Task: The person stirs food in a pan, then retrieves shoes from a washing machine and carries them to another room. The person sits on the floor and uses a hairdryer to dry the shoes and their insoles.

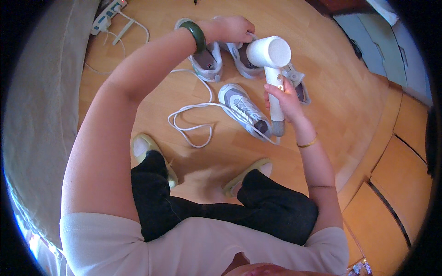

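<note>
A white hair dryer [272, 51] is upright in my right hand [288, 101], fingers wrapped around its handle. Its barrel is just beside a white sneaker [250, 70], over part of the opening. My left hand [238, 29] has its fingers closed at that sneaker's upper, pinching a pale strip; whether it is the tongue or a lace I cannot tell. Under my left wrist stands another white sneaker [209, 65] with a grey insole. A grey-and-white laced sneaker [245, 110] lies below the dryer. One more shoe [302, 91] is partly hidden behind my right hand.
The dryer's white cord [190, 107] loops over the wooden floor and across the laced sneaker. A power strip [108, 15] with plugs lies at upper left, beside a grey fabric drape [41, 114]. Wooden cabinets [383, 207] and pale drawers [383, 48] line the right.
</note>
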